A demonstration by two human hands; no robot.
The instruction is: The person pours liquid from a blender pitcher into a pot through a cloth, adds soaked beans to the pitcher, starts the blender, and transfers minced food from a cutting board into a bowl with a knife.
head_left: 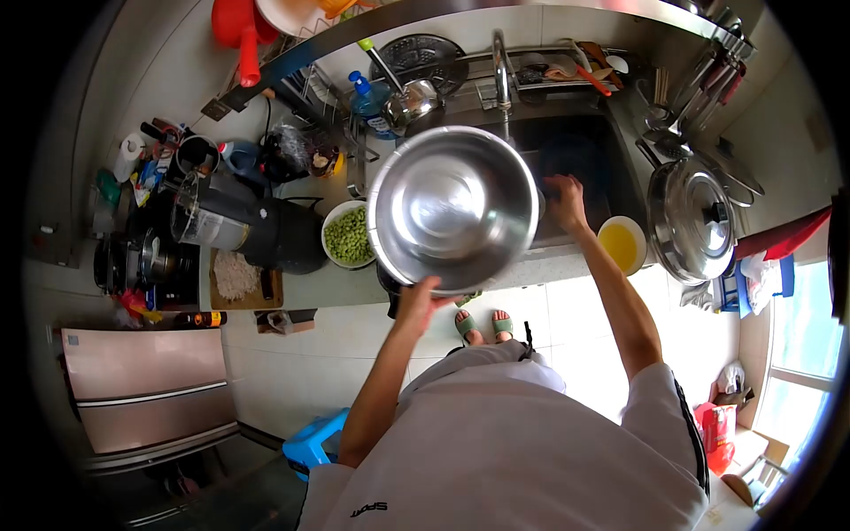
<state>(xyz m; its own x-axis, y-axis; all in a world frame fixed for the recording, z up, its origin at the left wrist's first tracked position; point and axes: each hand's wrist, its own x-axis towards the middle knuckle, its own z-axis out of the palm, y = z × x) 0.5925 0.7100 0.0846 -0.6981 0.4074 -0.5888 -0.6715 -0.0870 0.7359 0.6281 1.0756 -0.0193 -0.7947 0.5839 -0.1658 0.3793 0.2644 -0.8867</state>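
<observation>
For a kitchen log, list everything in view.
Basin: one, silver, centre
Sink: one, dark, centre-right
Faucet: one, silver, behind sink
Bowl: one, white, left of basin
Green pieces: many, green, in bowl
Yellow-filled container: one, white, beside sink
Lidded pan: one, silver, right
Bottle: one, blue, left of faucet
Appliance: one, black, left
Fridge: one, pinkish, lower left
Stool: one, blue, floor
Sandals: two, green, floor
Clutter: many, mixed, throughout
Left hand: one, bare, on basin rim
Right hand: one, bare, at sink
</observation>
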